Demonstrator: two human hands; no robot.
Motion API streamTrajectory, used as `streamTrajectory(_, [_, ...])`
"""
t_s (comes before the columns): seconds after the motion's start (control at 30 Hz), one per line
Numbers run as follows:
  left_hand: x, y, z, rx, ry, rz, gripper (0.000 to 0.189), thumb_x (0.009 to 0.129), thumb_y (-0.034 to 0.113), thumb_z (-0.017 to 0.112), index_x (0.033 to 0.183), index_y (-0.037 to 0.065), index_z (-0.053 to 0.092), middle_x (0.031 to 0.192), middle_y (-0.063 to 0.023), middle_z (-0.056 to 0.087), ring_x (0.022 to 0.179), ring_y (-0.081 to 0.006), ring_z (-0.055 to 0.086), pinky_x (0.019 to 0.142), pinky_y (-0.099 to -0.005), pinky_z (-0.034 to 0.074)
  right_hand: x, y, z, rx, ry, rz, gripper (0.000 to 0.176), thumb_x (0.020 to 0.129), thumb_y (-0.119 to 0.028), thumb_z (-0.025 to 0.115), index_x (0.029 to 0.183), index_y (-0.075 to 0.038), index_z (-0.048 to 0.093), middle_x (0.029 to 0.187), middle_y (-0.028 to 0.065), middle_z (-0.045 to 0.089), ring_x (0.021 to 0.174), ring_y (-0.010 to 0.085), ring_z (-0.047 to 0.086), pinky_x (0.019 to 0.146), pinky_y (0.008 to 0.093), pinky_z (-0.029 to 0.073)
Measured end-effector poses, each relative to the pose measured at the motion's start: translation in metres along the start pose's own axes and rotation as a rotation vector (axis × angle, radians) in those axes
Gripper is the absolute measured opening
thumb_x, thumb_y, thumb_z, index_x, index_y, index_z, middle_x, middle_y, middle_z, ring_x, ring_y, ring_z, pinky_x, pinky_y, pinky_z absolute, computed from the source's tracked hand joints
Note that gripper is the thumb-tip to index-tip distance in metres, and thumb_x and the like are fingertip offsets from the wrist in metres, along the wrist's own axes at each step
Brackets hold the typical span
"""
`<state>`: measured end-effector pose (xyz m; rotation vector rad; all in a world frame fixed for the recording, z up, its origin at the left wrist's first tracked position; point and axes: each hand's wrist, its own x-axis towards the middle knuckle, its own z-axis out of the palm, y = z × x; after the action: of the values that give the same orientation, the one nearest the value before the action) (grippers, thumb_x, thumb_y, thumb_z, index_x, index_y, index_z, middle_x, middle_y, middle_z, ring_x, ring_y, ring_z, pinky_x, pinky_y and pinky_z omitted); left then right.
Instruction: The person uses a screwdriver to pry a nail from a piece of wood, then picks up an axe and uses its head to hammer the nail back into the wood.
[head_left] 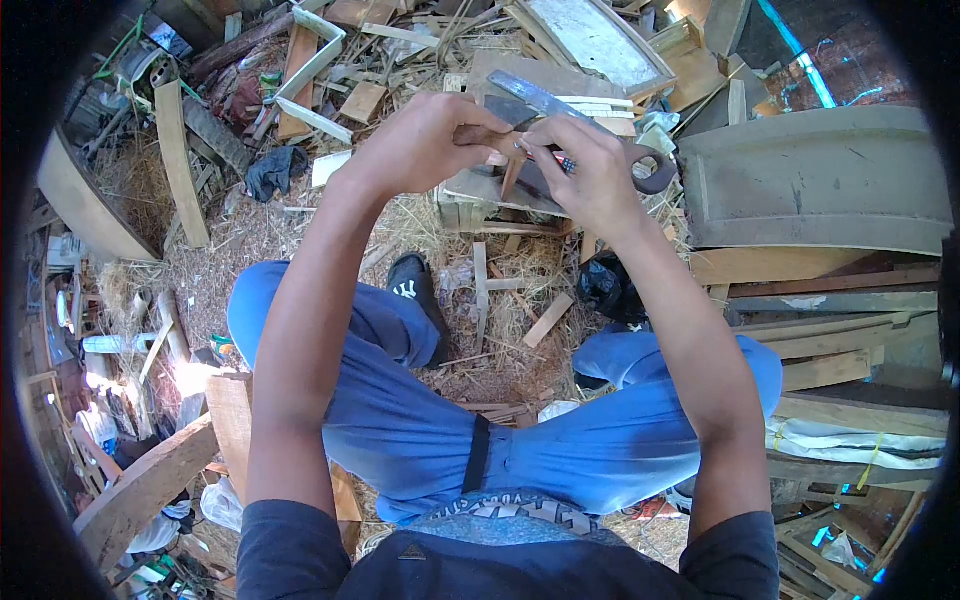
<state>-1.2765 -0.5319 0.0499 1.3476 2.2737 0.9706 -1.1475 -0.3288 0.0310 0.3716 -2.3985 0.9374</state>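
In the head view, my left hand [430, 142] is closed on a small wooden piece [513, 176], held up over a low work surface. My right hand [590, 175] meets it from the other side, its fingers pinched round a slim dark and red pencil [567, 163]; its tip is close to the wood. Just beyond both hands lies a handsaw [530, 94], with its blade pointing to the upper left and its dark handle [655, 170] to the right of my right hand. My fingers hide part of the wooden piece.
Under my hands is a low wooden bench [460, 212]. Offcuts, shavings and straw cover the ground. A large curved panel [810, 180] and stacked boards [830, 345] stand at right. Curved planks [180, 165] lean at left, and a black plastic bag [608, 287] lies near my knee.
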Motion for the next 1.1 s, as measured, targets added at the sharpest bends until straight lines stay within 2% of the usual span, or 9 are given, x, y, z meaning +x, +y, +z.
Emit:
streamTrajectory(0.27, [-0.002,-0.004,0.003,-0.054,0.043,0.028,0.039,0.089,0.014,0.085,0.125,0.002,0.076,0.103,-0.0139,0.072,0.094,-0.0252,0.072,0.083,-0.0373,0.056,0.0,0.002,0.003,0.023,0.005,0.002,0.011,0.091,0.002,0.074,0.1,0.001,0.069,0.098,0.0181,0.072,0.091,0.0399,0.072,0.079,0.0438,0.057])
streamTrajectory(0.5, [-0.001,0.001,0.0,0.03,0.005,0.008,0.039,0.089,0.017,0.085,0.124,0.002,0.076,0.103,-0.0158,0.072,0.094,-0.029,0.072,0.084,-0.0392,0.056,-0.001,-0.001,0.002,0.031,0.02,-0.004,0.01,0.091,0.002,0.074,0.1,0.001,0.069,0.096,0.0169,0.071,0.089,0.0383,0.072,0.078,0.0427,0.057])
streamTrajectory(0.57, [0.0,-0.002,0.003,0.056,0.04,0.057,0.038,0.089,0.018,0.085,0.123,0.003,0.076,0.102,-0.0156,0.073,0.093,-0.0296,0.071,0.083,-0.0408,0.055,-0.001,0.0,0.003,0.029,0.026,-0.01,0.01,0.091,0.002,0.074,0.099,0.001,0.069,0.096,0.0166,0.071,0.088,0.0379,0.071,0.077,0.0426,0.057])
streamTrajectory(0.93, [0.0,0.002,0.002,0.021,0.021,0.037,0.036,0.09,0.016,0.084,0.122,0.002,0.077,0.101,-0.0157,0.074,0.093,-0.0285,0.073,0.081,-0.0398,0.056,-0.005,0.001,0.003,0.026,0.033,-0.026,0.01,0.09,0.005,0.075,0.097,0.002,0.068,0.096,0.0158,0.071,0.086,0.0367,0.071,0.076,0.0416,0.057])
streamTrajectory(1.03, [0.002,0.002,0.004,0.033,0.021,0.035,0.036,0.09,0.015,0.083,0.123,0.002,0.077,0.103,-0.0156,0.074,0.093,-0.0274,0.073,0.082,-0.0391,0.056,-0.003,0.0,0.002,-0.024,0.042,-0.103,0.009,0.091,0.003,0.074,0.098,0.001,0.068,0.096,0.0158,0.071,0.086,0.0373,0.071,0.076,0.0424,0.057])
streamTrajectory(1.1, [0.003,0.005,0.003,0.051,0.029,0.06,0.036,0.09,0.014,0.083,0.123,0.002,0.077,0.104,-0.0156,0.073,0.094,-0.0267,0.073,0.083,-0.0386,0.056,-0.007,0.001,0.002,-0.01,0.054,-0.034,0.009,0.092,0.0,0.074,0.099,0.001,0.068,0.097,0.0162,0.071,0.087,0.0383,0.071,0.076,0.0436,0.058])
